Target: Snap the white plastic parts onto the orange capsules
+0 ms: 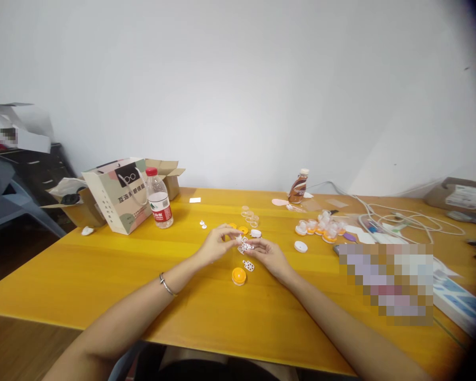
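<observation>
My left hand pinches a small white plastic part between thumb and fingers. Close beside it, my right hand grips a white openwork plastic piece by its edge. The two parts are near each other; whether they touch I cannot tell. Just below, on the table, lies another white openwork piece. Nearer to me sits a round orange cap-like part with a white base. Behind my fingers are an orange ring and a white rounded part.
Several clear rings lie farther back. To the right are a cluster of orange-and-white assemblies, a white disc, a brown bottle and tangled white cables. A water bottle and paper bag stand on the left.
</observation>
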Demonstrator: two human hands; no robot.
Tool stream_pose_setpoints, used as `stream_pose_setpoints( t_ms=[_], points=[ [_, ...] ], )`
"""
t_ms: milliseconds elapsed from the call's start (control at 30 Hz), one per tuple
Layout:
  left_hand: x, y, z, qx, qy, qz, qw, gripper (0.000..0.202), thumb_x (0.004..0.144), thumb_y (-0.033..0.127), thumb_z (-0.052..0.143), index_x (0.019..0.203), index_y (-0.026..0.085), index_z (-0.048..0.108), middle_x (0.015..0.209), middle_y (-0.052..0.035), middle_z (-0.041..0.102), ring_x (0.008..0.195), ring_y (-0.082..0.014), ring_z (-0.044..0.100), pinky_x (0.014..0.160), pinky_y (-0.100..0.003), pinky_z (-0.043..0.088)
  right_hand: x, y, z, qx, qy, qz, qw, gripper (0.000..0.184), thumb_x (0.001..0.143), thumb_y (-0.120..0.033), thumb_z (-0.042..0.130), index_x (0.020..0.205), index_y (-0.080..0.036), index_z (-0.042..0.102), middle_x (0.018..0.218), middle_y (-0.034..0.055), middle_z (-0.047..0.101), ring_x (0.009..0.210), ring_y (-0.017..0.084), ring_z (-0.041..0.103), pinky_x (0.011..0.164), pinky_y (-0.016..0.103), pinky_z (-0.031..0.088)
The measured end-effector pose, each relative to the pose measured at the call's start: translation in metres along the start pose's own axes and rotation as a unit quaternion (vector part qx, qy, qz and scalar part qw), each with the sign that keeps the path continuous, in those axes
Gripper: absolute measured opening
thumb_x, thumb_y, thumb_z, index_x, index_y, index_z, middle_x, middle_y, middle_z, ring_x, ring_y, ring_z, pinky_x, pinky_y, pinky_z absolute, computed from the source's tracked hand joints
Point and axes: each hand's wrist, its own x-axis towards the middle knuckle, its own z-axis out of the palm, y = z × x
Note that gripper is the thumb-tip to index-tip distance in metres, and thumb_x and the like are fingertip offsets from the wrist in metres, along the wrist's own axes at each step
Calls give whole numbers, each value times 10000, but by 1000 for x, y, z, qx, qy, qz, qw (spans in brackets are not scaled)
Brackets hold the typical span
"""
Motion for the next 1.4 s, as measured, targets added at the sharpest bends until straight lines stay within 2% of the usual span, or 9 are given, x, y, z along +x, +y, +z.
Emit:
stream_pose_setpoints(
  t_ms=[167,367,567,733,867,1000,1067,1233,1400],
  points=[
    [-3,-4,8,-84,-40,0,996,254,721,283,616,915,119,628,802,-61,649,737,-134,598,725,-262,465,1,3,0,33,-9,-13,999,294,532,-281,737,786,-202,612,783,16,688,743,166,641,773,321,470],
    [-4,-10,4,39,-8,92,995,217,707,300,634,873,167,672,883,-64,618,858,-160,565,812,-281,422,0,0,0,45,-15,-11,999,317,535,-281,740,803,-188,599,790,31,688,748,175,644,774,323,468],
    [-3,-15,0,147,-31,96,984,231,737,347,597,923,228,665,898,-45,629,860,-168,551,823,-305,381,-3,-5,2,41,-11,-5,999,309,536,-277,739,804,-189,613,809,34,687,764,169,638,789,316,466],
    [-8,-6,2,221,-42,106,968,225,770,350,557,961,271,643,952,-37,625,914,-181,529,862,-351,328,-4,-6,4,53,-6,-8,999,234,561,-288,728,729,-184,603,740,16,683,723,152,632,749,288,474],
    [-12,2,12,109,-45,73,990,258,771,336,556,984,210,630,942,-57,639,878,-169,561,813,-305,394,-5,-4,4,60,18,-24,998,205,579,-301,717,696,-184,596,718,4,677,734,146,622,752,281,473],
    [-13,1,24,-56,7,-24,998,287,750,350,574,941,144,633,887,-73,658,798,-162,599,717,-256,462,-7,-6,7,75,31,-28,996,206,573,-305,723,668,-184,586,739,8,682,741,148,621,771,290,470],
    [-13,-1,26,-80,23,-31,996,277,738,347,588,906,134,641,866,-73,657,783,-160,604,715,-253,471,-8,-8,8,84,24,-26,996,200,574,-302,725,659,-187,586,741,6,684,724,142,620,773,289,472],
    [-12,-4,20,-18,42,18,999,233,739,337,588,844,140,658,807,-64,654,752,-151,594,698,-250,474,-9,-10,9,95,8,-18,995,256,557,-325,732,749,-195,626,807,22,688,762,161,627,795,321,474],
    [-10,-7,7,71,-7,154,986,254,801,297,518,1005,180,616,931,-76,635,862,-156,575,807,-288,453,-8,-9,6,88,-9,-7,996,280,561,-308,727,805,-189,656,814,37,698,781,180,638,825,347,466]
  ],
)
